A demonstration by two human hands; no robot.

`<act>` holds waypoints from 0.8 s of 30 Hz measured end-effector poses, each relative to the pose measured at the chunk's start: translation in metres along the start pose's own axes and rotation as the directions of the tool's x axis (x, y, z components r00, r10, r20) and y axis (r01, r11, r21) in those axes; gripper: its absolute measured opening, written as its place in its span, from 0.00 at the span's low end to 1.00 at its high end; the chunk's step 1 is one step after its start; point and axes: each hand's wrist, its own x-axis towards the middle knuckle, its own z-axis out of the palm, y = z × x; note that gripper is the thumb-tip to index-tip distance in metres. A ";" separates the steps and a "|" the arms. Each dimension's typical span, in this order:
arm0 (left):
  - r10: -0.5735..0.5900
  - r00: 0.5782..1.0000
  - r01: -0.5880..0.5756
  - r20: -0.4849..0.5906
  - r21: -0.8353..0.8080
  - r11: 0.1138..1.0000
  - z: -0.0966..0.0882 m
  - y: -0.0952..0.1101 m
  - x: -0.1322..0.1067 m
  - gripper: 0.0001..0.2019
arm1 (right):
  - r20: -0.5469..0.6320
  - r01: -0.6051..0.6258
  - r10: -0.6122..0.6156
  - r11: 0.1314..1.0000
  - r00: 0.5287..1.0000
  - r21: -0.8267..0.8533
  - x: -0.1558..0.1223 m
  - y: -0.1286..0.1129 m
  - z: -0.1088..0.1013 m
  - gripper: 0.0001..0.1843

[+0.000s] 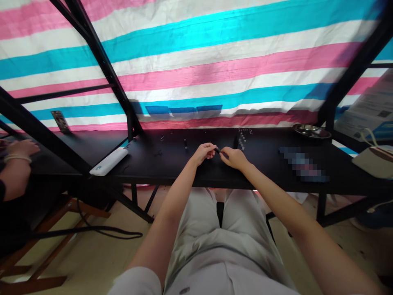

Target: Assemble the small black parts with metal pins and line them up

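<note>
In the head view, my left hand [204, 154] and my right hand [234, 158] meet over the black table [172, 170]. Between them is a small dark cylinder [217, 150], pinched by the fingertips of both hands; its exact kind is too small to make out. Another small black cylinder [185, 144] with a pale band stands on the table, left of my left hand. Beyond my right hand, several small clear pieces [242, 141] lie in a cluster beside a dark upright object [236, 141].
A white oblong box [109, 162] lies at the table's left, and a shiny metal dish [311, 131] at the back right. A pixelated item [303, 164] lies right of my hands. Black frame posts [110, 69] rise from the table. A co-worker's hand [23, 149] shows at far left.
</note>
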 end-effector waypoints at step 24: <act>-0.055 0.996 0.044 0.074 0.141 0.989 0.005 0.000 -0.001 0.10 | 0.156 -0.059 0.033 0.984 0.987 0.168 0.001 0.007 0.006 0.09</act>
